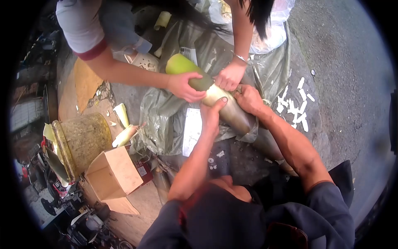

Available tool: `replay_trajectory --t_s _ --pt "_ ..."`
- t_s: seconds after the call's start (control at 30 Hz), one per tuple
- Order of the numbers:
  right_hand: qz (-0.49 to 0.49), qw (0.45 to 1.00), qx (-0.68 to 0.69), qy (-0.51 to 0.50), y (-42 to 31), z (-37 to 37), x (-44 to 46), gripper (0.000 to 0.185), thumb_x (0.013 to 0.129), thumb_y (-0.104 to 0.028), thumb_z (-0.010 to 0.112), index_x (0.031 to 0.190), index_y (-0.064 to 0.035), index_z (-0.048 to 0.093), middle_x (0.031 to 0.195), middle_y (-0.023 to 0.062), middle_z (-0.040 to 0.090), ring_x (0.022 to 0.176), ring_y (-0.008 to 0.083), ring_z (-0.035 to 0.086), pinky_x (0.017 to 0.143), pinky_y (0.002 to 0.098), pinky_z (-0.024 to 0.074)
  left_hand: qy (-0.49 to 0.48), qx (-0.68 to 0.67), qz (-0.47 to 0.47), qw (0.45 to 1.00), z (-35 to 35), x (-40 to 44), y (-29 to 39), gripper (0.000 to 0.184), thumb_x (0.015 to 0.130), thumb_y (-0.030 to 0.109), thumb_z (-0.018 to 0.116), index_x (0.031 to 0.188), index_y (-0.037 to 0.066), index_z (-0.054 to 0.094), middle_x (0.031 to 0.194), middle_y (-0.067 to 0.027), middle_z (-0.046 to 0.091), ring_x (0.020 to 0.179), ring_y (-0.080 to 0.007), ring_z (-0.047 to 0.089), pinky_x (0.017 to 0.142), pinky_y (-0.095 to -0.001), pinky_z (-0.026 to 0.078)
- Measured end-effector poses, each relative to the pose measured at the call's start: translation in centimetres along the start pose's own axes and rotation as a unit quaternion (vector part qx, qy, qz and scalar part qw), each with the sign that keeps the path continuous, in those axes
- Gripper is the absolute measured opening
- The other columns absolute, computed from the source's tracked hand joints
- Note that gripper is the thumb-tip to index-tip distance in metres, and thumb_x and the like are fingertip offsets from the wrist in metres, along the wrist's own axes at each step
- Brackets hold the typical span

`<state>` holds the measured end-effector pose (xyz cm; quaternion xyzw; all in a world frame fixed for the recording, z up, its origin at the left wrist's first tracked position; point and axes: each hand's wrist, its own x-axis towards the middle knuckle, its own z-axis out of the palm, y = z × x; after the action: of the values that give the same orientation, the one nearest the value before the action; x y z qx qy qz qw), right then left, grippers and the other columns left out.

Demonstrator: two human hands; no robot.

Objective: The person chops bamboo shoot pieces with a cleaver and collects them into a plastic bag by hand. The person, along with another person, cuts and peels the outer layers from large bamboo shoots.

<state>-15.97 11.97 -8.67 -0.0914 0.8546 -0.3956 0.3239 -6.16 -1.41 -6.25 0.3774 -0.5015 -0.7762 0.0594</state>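
A thick stalk (236,115) lies diagonally over a grey-green plastic sheet, green at its upper left end, pale in the middle and brownish lower down. My left hand (211,116) grips its near side, thumb on the pale part. On the far side, my right hand (250,101) is closed against the stalk; what its fingertips pinch is too small to tell. Another person's two hands touch the same stalk: one (185,86) spreads over it left of the pale part, the other (230,77), with a bracelet at the wrist, is closed close to my right fingers.
At the left stand a dirty yellowish bucket (85,143) and an open cardboard box (118,174). Pale peeled pieces (123,135) lie beside them. White scraps (296,108) are scattered on the ground at the right. Another stalk (267,144) lies near my right forearm.
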Motion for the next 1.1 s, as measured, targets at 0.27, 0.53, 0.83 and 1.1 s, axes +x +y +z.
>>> replay_trajectory --t_s 0.27,0.53,0.83,1.1 --pt "-0.309 0.926 -0.130 0.171 -6.2 -3.4 -0.7 0.009 0.086 -0.008 0.061 0.088 -0.0006 0.065 0.087 0.0227 0.068 0.074 0.0431 0.068 0.065 0.0531 0.0538 0.052 0.027 0.096 0.994 4.5 0.0 3.8 0.059 0.088 0.013 0.074 0.139 0.001 0.048 0.127 -0.0051 0.056 0.115 -0.0150 0.053 0.101 -0.0328 0.041" --pt "-0.343 0.906 -0.154 0.197 -10.8 -5.9 4.3 0.011 0.087 -0.010 0.060 0.081 -0.0016 0.063 0.088 0.0233 0.068 0.073 0.0439 0.067 0.066 0.0533 0.0529 -0.015 -0.183 0.139 0.973 2.6 2.8 4.8 0.066 0.080 0.005 0.075 0.141 0.000 0.049 0.127 -0.0061 0.057 0.117 -0.0180 0.055 0.103 -0.0342 0.043" --pt "-0.428 0.845 -0.145 0.285 -11.2 -3.2 -1.1 0.040 0.084 -0.004 0.071 0.123 -0.0018 0.062 0.123 0.0217 0.062 0.109 0.0428 0.061 0.094 0.0474 0.0503 -0.115 -0.271 0.059 0.954 0.3 5.5 1.8 0.061 0.080 0.009 0.076 0.136 0.004 0.052 0.127 -0.0080 0.060 0.116 -0.0228 0.059 0.100 -0.0403 0.048" --pt "-0.291 0.929 -0.120 0.197 -6.4 -1.1 0.2 0.045 0.082 -0.003 0.068 0.126 -0.0011 0.058 0.125 0.0211 0.058 0.112 0.0399 0.057 0.094 0.0446 0.0501 -0.016 -0.100 -0.101 0.990 -1.5 6.1 2.1 0.041 0.089 0.020 0.074 0.121 0.002 0.056 0.110 -0.0124 0.065 0.092 -0.0239 0.068 0.068 -0.0350 0.057"
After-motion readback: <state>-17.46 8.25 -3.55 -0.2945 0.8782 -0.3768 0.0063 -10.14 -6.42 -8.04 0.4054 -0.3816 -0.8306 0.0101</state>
